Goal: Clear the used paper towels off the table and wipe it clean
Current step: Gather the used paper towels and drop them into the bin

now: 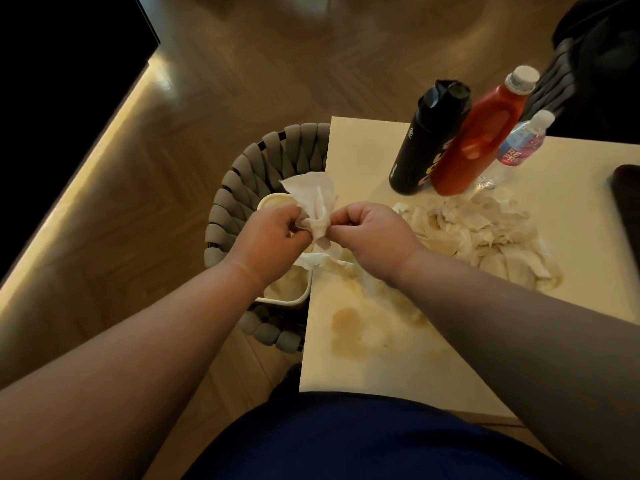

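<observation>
A crumpled white paper towel [317, 202] is pinched between my left hand [273, 237] and my right hand [370, 233], held above the table's left edge. Part of it hangs down below my hands. A heap of used paper towels [485, 233] lies on the cream table [415, 358] to the right of my right hand. Brownish wet stains [348, 327] mark the table surface near its left edge, below my hands.
A white bin [287, 292] sits on a grey woven chair [242, 188] just left of the table. At the table's back stand a black flask [426, 140], a red bottle [481, 136] and a small clear bottle [523, 143]. A dark object [628, 202] lies at the right edge.
</observation>
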Motion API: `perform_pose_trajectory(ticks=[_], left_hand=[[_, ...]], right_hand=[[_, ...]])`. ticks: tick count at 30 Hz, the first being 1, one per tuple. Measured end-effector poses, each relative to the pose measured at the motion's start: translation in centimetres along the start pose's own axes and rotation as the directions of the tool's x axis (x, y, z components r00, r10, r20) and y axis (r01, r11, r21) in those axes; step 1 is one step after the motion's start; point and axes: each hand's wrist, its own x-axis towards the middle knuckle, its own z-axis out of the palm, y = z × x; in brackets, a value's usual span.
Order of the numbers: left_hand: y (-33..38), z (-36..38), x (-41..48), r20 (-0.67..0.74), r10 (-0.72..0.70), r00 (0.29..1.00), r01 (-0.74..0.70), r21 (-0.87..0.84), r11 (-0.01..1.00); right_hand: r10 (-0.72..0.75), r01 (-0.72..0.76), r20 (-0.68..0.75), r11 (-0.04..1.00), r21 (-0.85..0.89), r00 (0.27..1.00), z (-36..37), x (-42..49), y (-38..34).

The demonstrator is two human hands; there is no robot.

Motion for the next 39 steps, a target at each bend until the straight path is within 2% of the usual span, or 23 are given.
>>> perform_pose_trajectory(ticks=[7,10,12,14,16,18,22,25,28,31,36,39], left_hand=[[-1.7,-0.6,-0.1,-0.074,-0.083,0.994,0.081,-0.026,0.996],[-3.9,-0.3,0.4,-0.071,-0.190,0.979,0.197,0.109,0.974],[-5.3,0.4,0.8,-0.020,-0.265,0.964,0.261,0.260,0.930],[-6.4,1.5,1.1,0.100,-0.380,0.920,0.312,0.401,0.861],[-7.0,2.6,1.2,0.211,-0.481,0.851,0.340,0.477,0.810],[-7.2,3.7,1.2,0.214,-0.514,0.830,0.362,0.494,0.790],[-6.7,5.2,1.0,0.145,-0.431,0.890,0.341,0.415,0.843],[-5.7,6.3,1.5,0.219,-0.334,0.917,0.230,0.395,0.890],[-4.4,7.5,2.4,0.235,-0.348,0.907,0.232,0.411,0.882],[-3.3,8.4,2.6,0.151,-0.373,0.915,0.309,0.330,0.892],[-3.1,6.9,2.1,-0.029,-0.295,0.955,0.293,0.231,0.928],[-4.3,5.1,1.9,-0.088,-0.342,0.936,0.352,0.264,0.898]], right_hand=[[0.053,-0.053,-0.008,0.998,-0.032,0.999,0.4,0.6,0.3],[0.092,-0.094,-0.036,0.994,-0.048,0.995,0.1,0.6,1.0],[0.126,-0.129,-0.063,0.990,-0.057,0.990,-0.5,0.3,1.8],[0.160,-0.166,-0.092,0.984,-0.066,0.983,-1.3,-0.2,2.8],[0.194,-0.203,-0.119,0.977,-0.070,0.974,-2.3,-1.0,4.1],[0.218,-0.228,-0.144,0.972,-0.058,0.965,-3.3,-1.9,5.4],[0.261,-0.273,-0.220,0.962,-0.021,0.940,-5.5,-3.2,7.2],[0.281,-0.287,-0.280,0.958,0.021,0.918,-6.8,-4.2,8.0],[0.291,-0.289,-0.307,0.956,0.052,0.906,-7.8,-5.5,8.5],[0.300,-0.294,-0.333,0.953,0.070,0.894,-8.9,-7.0,9.3],[0.314,-0.306,-0.375,0.948,0.082,0.872,-10.4,-8.3,10.5],[0.324,-0.304,-0.381,0.946,0.114,0.866,-10.7,-8.8,10.9]])
